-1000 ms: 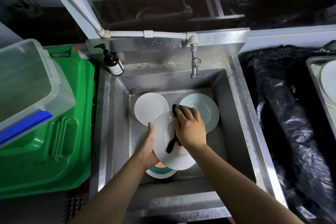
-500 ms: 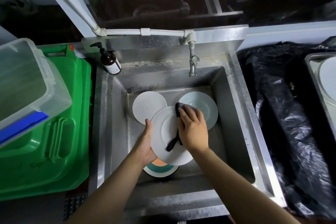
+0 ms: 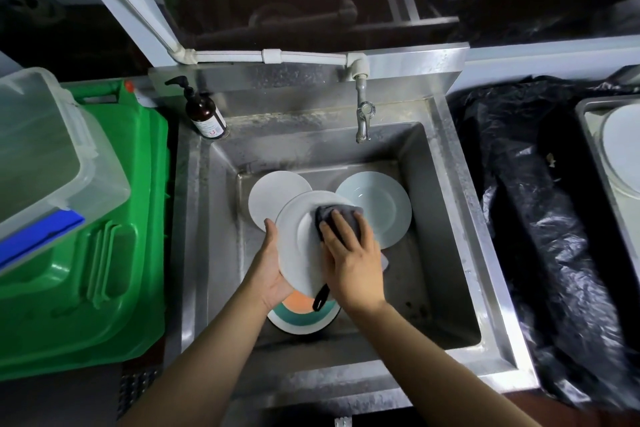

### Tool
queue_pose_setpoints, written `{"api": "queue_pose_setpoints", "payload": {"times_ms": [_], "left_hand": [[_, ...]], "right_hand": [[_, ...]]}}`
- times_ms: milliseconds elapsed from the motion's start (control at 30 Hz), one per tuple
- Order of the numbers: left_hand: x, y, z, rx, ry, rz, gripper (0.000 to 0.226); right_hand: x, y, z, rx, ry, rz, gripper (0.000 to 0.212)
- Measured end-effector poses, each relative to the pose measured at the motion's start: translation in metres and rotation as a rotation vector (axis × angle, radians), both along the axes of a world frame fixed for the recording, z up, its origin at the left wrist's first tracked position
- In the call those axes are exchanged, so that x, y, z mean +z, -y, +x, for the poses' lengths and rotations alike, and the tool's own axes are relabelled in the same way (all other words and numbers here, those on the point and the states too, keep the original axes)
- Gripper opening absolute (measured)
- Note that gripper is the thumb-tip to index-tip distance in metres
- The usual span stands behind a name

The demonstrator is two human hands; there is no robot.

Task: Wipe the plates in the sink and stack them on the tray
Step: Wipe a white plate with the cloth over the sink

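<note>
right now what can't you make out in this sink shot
Head view only:
- Orange and teal striped plate: mostly hidden under the held white plate and both wrists.
- Metal tray at right: cut off by the frame edge, so its stack count is unknown.
- Brown pump bottle: label too small to read.

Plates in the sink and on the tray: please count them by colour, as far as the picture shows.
White plates: 3, namely the held plate, the flat plate, and the plate on the tray
Pale blue plate: 1
Orange and teal plate: 1
Total: 5
</note>
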State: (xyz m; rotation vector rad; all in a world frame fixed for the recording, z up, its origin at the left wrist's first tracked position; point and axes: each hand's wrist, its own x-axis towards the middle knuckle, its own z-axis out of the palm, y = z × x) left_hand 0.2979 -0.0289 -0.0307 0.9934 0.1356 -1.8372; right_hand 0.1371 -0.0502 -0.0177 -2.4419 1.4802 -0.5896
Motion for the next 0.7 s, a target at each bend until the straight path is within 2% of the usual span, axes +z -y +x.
{"api": "queue_pose_setpoints", "payload": {"times_ms": [67,233,300,400,467,600,700], "left_hand": [[0.005,0.003,-0.005,-0.010,-0.002,0.034,0.094],[0.008,0.001,0.000,0.019,-0.008,0.004,0.095],[0.002,-0.002,0.006,0.029,0.005,-0.072,0.095],[-0.004,-0.006,0.009,0.028,-0.014,-0.085,0.089],[-0.002,-0.005,0.005,0.042,0.003,-0.042,0.090],[0.003,-0.001,-0.008,0.029,0.030,0.033,0.098],[0.004,-0.001,-0.004,0.030,0.021,0.031,0.100]], "right_hand": [[0.007,-0.020,0.014,0.161,0.039,-0.031,0.041],[-0.002,-0.011,0.003,0.327,-0.009,-0.042,0.044],[-0.012,0.003,-0.014,0.236,-0.005,-0.014,0.040],[-0.013,0.010,-0.025,-0.009,0.024,0.037,0.032],[-0.006,0.000,-0.016,-0.029,0.036,0.027,0.036],[0.007,-0.036,0.012,0.244,0.049,-0.007,0.042],[0.007,-0.033,0.005,0.347,0.023,-0.072,0.044]]}}
